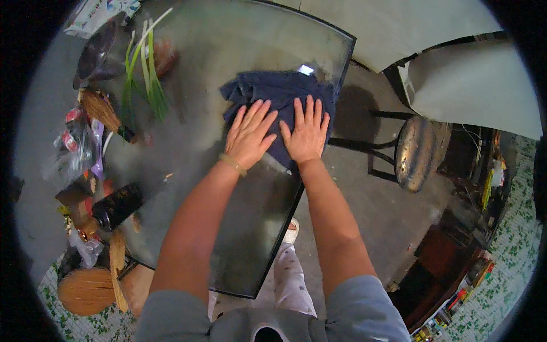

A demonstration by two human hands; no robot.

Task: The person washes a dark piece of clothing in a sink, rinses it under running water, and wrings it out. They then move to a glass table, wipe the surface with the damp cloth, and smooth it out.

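A dark blue cloth (273,85) lies spread and wrinkled on a glass-topped table (201,51), at its right edge. My left hand (250,134) presses flat on the cloth's lower left part, fingers spread, a pale bangle at the wrist. Beside it, my right hand (305,130) also rests palm down on the cloth, close to the table's dark rim. Neither hand grips the fabric; the part under my palms is hidden.
Green onions (149,68), a small brush (102,111), plastic bags (81,145) and a black bottle (117,206) lie along the table's left side. A round-seated stool (414,154) stands right of the table. Shelves with goods (453,295) line the lower right wall.
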